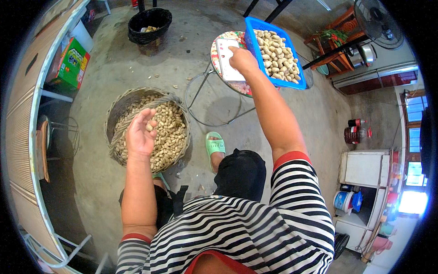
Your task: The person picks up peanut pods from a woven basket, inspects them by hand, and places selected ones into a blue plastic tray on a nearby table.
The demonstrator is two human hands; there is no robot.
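Note:
My left hand (141, 133) is raised over a woven wicker basket (114, 102) of unshelled peanuts (167, 120). Its palm is turned partly up, and the curled fingers hold what looks like one peanut (149, 127). My right hand (243, 61) reaches forward with the index finger extended to the screen of a white smartphone (227, 68). The phone lies on a round stool with a floral top (243, 88). Beside it, a blue plastic basket (251, 37) full of peanuts (277, 56) rests partly on the stool, slightly tilted.
A bin with a black liner (150, 15) stands ahead. At left are a long table (24, 113) and a green carton (71, 65). A fan (378, 20) and rice cooker (359, 56) are at far right, above bottles (354, 134) and a white cabinet (364, 169).

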